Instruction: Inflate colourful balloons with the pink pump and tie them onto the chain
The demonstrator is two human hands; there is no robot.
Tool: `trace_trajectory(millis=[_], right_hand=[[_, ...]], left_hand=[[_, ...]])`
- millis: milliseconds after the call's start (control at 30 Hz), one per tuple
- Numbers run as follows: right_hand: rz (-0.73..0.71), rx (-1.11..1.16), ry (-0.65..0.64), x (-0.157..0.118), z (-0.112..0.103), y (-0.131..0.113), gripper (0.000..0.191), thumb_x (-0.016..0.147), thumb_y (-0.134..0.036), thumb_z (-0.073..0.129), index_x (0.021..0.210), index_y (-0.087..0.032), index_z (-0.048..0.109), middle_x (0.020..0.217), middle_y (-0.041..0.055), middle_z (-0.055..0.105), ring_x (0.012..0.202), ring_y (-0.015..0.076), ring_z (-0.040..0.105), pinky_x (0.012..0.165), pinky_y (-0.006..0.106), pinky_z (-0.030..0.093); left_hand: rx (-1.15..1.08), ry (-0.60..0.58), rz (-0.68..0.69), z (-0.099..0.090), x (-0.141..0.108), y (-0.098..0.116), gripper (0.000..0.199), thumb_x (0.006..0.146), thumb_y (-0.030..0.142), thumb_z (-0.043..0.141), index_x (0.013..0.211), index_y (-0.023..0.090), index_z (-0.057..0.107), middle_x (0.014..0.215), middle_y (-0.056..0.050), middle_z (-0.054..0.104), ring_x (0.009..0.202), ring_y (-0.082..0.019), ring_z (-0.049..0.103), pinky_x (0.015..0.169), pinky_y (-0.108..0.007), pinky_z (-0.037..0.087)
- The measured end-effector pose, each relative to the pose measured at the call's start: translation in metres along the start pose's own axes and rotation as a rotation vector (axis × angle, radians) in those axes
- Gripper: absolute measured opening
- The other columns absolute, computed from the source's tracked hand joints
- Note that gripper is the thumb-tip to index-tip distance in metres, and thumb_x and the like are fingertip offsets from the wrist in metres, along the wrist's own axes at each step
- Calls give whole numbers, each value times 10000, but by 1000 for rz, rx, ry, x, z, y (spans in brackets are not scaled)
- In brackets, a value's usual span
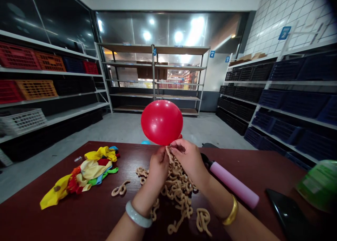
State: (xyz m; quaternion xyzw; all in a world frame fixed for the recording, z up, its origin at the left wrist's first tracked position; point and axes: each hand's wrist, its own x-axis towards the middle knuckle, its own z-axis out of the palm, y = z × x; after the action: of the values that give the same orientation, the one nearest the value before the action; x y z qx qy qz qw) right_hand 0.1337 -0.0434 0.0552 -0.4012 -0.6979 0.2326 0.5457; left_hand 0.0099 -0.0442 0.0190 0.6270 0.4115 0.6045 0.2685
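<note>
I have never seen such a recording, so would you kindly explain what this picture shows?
No machine here: these are a person's bare left hand and right hand, seen by one head-worn camera looking forward and down. Both hands pinch an inflated red balloon at its lower end, beside a tan strand; the exact fingerwork is hidden. On the dark table, a pile of curly tan strands lies beneath the hands, limp coloured balloons to the left, and a pink tube-shaped tool, a black phone and a green container to the right.
</note>
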Motion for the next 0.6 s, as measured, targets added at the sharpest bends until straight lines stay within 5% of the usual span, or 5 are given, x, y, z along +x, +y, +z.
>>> trace_trajectory(millis=[100,267,600], right_hand=[[29,45,-33,2,-1,1,50,800,-202,660,833,-201,698,801,24,711,721,159,659,681,271,517],[-146,-209,45,0,-3,-5,110,812,-144,608,766,-204,688,810,47,680,738,170,626,689,280,483],[-300,-717,123,-8,-2,-5,84,861,-162,542,797,-197,584,801,63,602,737,197,569,660,292,416]], left_hand=[[87,1,35,-1,0,0,252,895,310,444,824,157,631,773,-59,683,716,-172,617,678,-269,455],[276,55,59,-1,-1,6,258,888,297,423,713,175,568,655,-34,620,619,-156,560,608,-260,400],[106,-10,12,2,2,-7,238,876,331,479,754,171,607,693,-25,629,689,-161,572,698,-265,436]])
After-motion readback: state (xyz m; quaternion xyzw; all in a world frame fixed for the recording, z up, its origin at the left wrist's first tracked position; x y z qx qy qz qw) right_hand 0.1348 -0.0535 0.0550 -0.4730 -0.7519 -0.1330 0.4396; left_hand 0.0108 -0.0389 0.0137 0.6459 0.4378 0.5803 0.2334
